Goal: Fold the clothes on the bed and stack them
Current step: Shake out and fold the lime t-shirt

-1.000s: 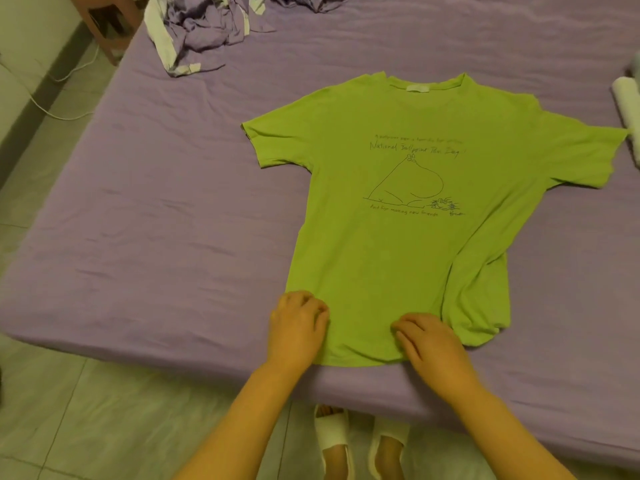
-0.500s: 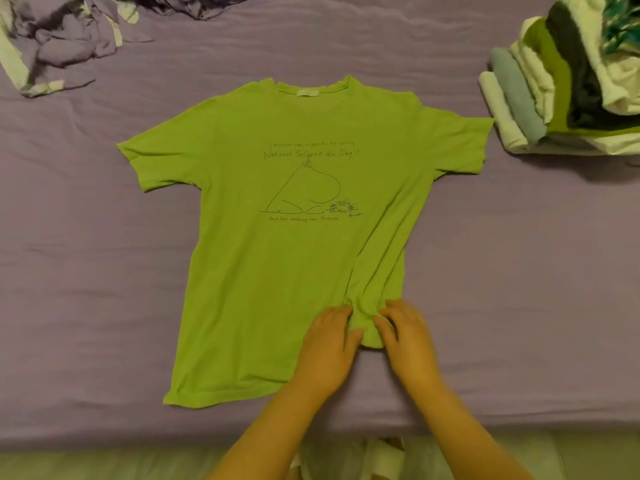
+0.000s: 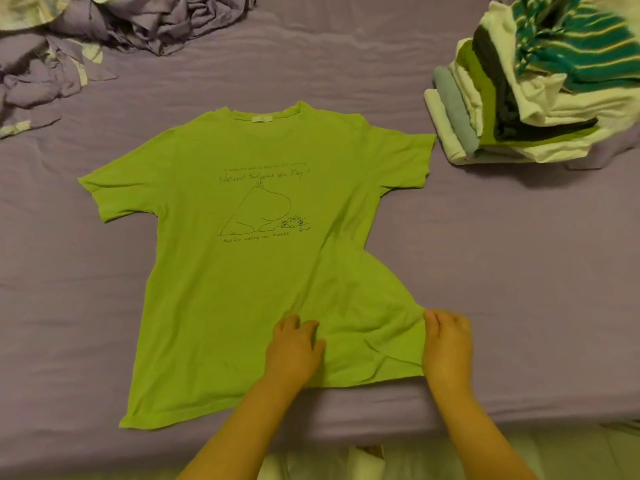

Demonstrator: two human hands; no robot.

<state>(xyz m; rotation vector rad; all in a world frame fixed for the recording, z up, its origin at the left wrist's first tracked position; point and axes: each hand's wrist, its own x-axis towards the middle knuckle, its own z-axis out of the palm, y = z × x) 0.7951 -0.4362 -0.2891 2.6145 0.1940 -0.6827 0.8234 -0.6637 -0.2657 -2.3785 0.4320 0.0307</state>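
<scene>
The hands have spread apart since a moment ago: left hand (image 3: 294,348) presses the green T-shirt (image 3: 242,289) on the bed (image 3: 519,271), right hand (image 3: 446,344) pinches its hem corner. Folded stack (image 3: 512,109) sits far right, crumpled purple clothes (image 3: 69,46) far left.

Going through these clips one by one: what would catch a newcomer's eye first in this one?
The bright green T-shirt spread face up in the middle of the purple bed, its line drawing showing. At its near hem the left hand presses on the cloth while the right hand holds the rumpled right corner. A stack of folded clothes sits at the far right, a crumpled purple pile at the far left.
</scene>
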